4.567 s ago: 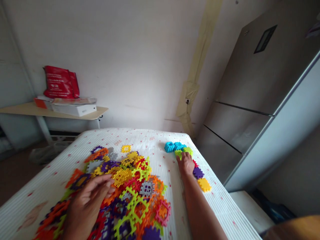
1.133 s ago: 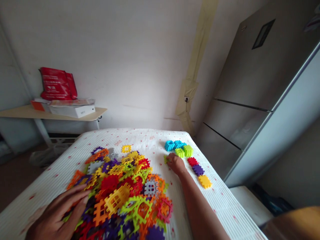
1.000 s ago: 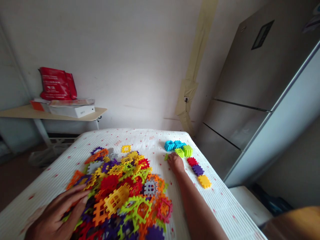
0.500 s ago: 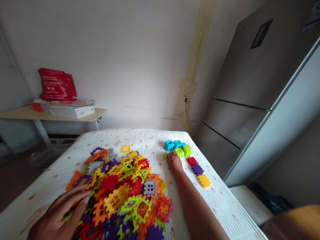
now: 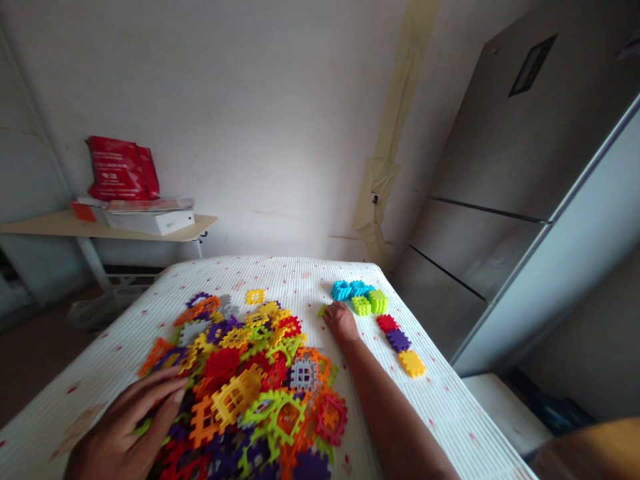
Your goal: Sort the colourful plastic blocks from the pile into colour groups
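A heap of colourful plastic interlocking tiles (image 5: 250, 380) lies on a white ribbed table cover (image 5: 300, 277). My left hand (image 5: 130, 433) rests flat on the heap's left edge, fingers stretched out. My right hand (image 5: 341, 321) reaches far across the table with its fingers closed on a small green tile (image 5: 323, 310). Just right of it sit sorted stacks: blue tiles (image 5: 349, 290), green tiles (image 5: 370, 304), a red tile (image 5: 387, 323), a purple tile (image 5: 399, 340) and a yellow tile (image 5: 411, 363).
A grey refrigerator (image 5: 525, 193) stands close to the table's right side. A side shelf (image 5: 65, 227) at the back left carries a red bag (image 5: 123, 169) and a white box (image 5: 150, 220). A white wall is behind the table.
My right hand has slid a little left, away from the green stack, with the green tile. My left hand has moved from the top of the heap to its left edge.
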A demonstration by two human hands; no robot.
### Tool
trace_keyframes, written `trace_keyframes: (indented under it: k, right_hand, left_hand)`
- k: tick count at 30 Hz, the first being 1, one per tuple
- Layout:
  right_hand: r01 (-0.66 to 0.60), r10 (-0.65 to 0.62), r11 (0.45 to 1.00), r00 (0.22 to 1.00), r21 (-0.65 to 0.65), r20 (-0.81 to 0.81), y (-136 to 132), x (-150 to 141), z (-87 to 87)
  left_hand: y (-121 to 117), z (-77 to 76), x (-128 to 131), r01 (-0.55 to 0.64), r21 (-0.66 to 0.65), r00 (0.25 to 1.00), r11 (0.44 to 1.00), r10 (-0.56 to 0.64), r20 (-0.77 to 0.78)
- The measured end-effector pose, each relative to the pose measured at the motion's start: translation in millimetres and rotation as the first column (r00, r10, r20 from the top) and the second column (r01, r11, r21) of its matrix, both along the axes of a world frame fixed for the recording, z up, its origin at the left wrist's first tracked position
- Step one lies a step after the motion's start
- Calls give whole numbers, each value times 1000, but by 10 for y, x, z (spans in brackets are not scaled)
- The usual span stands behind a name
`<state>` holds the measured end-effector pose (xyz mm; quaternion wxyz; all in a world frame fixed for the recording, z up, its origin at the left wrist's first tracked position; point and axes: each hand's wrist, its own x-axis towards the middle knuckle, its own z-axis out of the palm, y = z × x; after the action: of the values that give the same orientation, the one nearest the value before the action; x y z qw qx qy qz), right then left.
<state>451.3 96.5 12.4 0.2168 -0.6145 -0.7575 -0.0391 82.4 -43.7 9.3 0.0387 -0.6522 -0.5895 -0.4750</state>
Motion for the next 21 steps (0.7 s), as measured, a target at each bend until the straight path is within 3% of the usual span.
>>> trace_keyframes:
  k: [4,12,17,21]
  right_hand:
    - [-9,9,1000,1000,-1,-8,69,-127,-23]
    - [-17,17,1000,998,0,-57,67,-180,-26]
    - [-20,21,1000,995,8,-95,26,-186,-18]
    - [-9,25,999,947,52,-321,-32,-169,-27]
  left_hand:
    - [-3,19,-25,58,-71,997,996,-54,54]
    - [-127,388,137,32,-80,998,996,-27,57]
    - [-121,347,128,42,-71,999,997,-40,36]
    - [-106,319,123,49,-41,999,998,-49,10]
